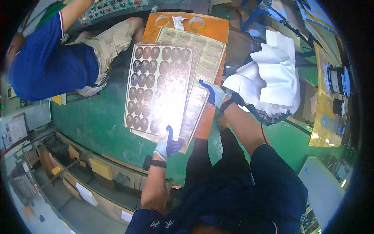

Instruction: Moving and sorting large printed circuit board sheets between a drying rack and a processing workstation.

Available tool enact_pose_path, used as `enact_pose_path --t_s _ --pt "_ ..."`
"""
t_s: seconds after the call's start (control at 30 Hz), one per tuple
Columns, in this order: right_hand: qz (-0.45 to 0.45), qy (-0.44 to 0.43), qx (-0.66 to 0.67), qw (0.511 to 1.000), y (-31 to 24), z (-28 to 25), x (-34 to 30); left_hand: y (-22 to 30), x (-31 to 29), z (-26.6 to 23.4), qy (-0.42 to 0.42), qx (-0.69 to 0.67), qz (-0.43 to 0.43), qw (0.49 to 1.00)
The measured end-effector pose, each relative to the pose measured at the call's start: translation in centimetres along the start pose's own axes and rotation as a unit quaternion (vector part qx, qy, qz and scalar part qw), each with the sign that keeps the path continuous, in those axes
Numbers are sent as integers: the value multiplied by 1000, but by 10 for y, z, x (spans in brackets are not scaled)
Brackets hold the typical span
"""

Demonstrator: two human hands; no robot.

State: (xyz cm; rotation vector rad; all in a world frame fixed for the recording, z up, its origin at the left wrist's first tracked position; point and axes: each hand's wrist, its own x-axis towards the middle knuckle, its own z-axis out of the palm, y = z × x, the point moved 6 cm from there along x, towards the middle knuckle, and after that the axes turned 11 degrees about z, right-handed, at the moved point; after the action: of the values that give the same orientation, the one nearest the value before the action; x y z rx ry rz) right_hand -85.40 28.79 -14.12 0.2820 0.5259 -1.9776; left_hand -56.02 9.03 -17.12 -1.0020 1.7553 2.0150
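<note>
A flat sheet [161, 62] printed with rows of dark ovals lies on top of more sheets, a bright glare over its lower right part. My left hand [168, 145], in a white glove with blue fingers, is closed on its near edge, thumb on top. Beneath it and to the right, a pale patterned sheet [200, 102] sticks out. My right hand [216, 94], gloved the same way, grips the right edge of these lower sheets, its thumb over the top; its other fingers are mostly hidden. An orange tabletop [205, 126] supports the sheets, which overhang its left side.
Two tape rolls [197, 24] and a crumpled paper scrap [179, 22] lie at the table's far end. To the right, white paper [272, 74] fills a black-lined bin. A person [58, 64] sits at the left by a control panel [111, 7]. Partitioned bins [101, 169] stand lower left.
</note>
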Motion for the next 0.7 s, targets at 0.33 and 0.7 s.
enact_pose_path --t_s 0.33,0.7 --pt "2 -9 17 1000 0 -9 -4 43 -19 -42 -37 7 32 999" --pt "-18 52 -1 998 -15 -15 -31 137 -40 24 49 177 125 975"
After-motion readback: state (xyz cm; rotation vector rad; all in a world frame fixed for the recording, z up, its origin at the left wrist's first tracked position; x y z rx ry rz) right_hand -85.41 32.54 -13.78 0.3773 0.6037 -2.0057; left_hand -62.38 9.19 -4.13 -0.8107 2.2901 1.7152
